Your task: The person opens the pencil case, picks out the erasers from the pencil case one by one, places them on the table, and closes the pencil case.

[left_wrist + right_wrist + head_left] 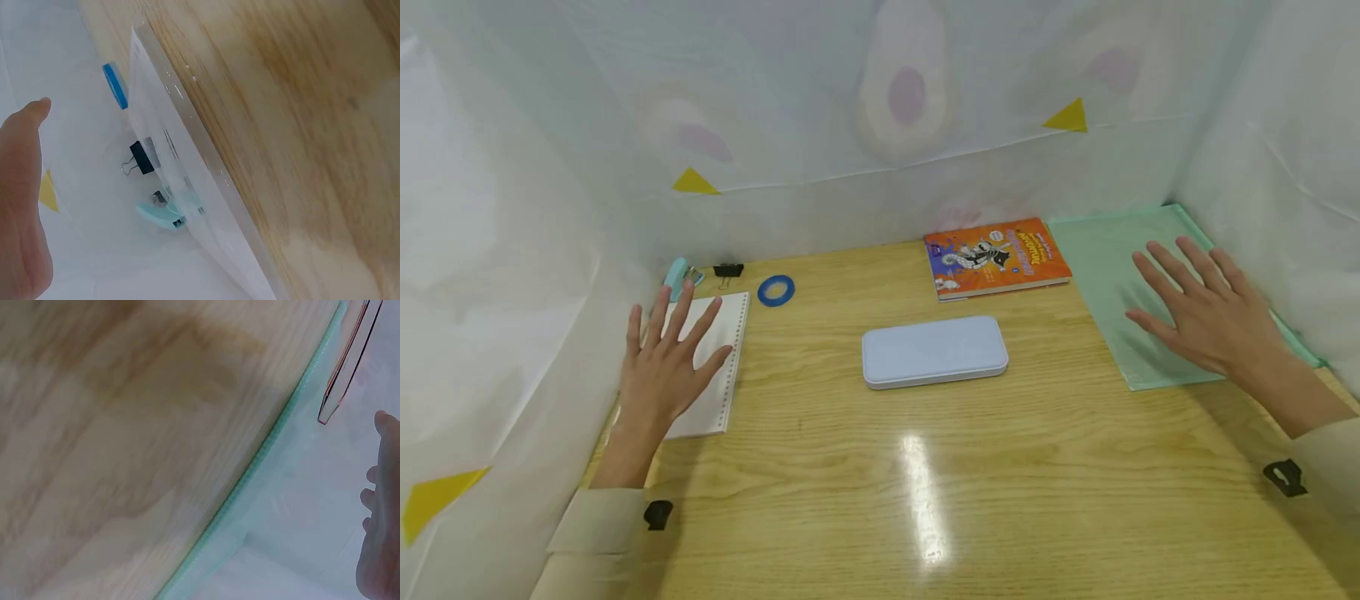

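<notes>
My left hand (664, 367) is spread palm-down over a white spiral-edged notebook (718, 375), holding nothing. In the left wrist view a gap shows between that hand (24, 200) and the notebook (187, 169). On the other side, my right hand (1213, 317) hovers with fingers apart above a translucent green zip folder (1120, 333). The right wrist view has the hand (382, 512) apart from the folder's edge (250, 469). Between the hands a pale blue pencil case (934, 352) lies flat on the wooden table (820, 492).
Behind the notebook are a mint stapler (677, 277), a black binder clip (728, 271) and a blue tape roll (776, 291). An orange book (1000, 258) lies at the back, beside the folder. White patterned curtains (805, 100) enclose the back and both sides.
</notes>
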`<state>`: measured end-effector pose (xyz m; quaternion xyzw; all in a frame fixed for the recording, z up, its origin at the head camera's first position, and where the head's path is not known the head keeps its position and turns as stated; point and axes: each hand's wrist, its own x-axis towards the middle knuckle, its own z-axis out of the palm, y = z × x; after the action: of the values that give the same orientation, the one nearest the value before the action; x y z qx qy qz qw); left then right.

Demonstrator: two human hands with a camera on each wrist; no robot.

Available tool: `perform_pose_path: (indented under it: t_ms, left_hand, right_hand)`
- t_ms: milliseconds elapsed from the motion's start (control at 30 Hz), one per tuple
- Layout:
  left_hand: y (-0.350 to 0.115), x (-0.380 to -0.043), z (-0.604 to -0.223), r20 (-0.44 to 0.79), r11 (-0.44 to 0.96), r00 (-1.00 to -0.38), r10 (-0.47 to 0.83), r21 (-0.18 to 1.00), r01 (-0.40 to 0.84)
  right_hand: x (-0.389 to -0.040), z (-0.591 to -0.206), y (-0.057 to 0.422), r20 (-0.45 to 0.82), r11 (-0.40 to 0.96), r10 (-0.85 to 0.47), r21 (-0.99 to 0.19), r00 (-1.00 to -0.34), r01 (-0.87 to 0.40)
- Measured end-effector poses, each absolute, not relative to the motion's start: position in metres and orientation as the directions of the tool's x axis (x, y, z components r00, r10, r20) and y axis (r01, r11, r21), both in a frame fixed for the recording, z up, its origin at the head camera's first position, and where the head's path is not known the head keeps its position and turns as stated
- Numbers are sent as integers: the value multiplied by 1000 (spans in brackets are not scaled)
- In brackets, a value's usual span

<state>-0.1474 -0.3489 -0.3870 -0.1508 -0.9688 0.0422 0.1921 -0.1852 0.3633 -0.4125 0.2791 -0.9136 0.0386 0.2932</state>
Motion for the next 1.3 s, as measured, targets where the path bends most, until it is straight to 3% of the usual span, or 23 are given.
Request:
perform_pose_path:
  t_ms: [100,167,300,400,533,700,1000,1300]
  left_hand:
    - [-344,-146,-387,273,960,-922,274,-19,280]
    - [-337,-147,-388,211,948,-939,272,112,299]
    - [-313,-154,-392,104,851,-936,338,390,351]
    - [-290,-157,-395,26,778,-923,384,530,338]
    - [-257,-161,-401,-27,715,-903,428,622,320]
    - [-219,-170,-411,-21,669,-869,494,647,365]
    - [-162,-183,-419,-56,702,-796,602,513,494]
    - [-129,-192,-422,-91,717,-756,649,406,567]
  right_hand:
    - [-181,-411,361,350,870,-424,-98,-836,-482]
    - [-178,-408,350,234,857,-385,-269,-893,-440]
    - [-176,-402,313,121,684,-427,-606,-896,-407]
    - [-175,-403,280,59,571,-486,-734,-872,-368]
    - [-176,-412,237,34,504,-547,-784,-836,-361]
    - [-179,-421,198,24,481,-600,-788,-800,-384]
    - [-183,-425,159,107,413,-662,-774,-742,-480]
    - [-190,-429,148,150,453,-694,-670,-704,-588]
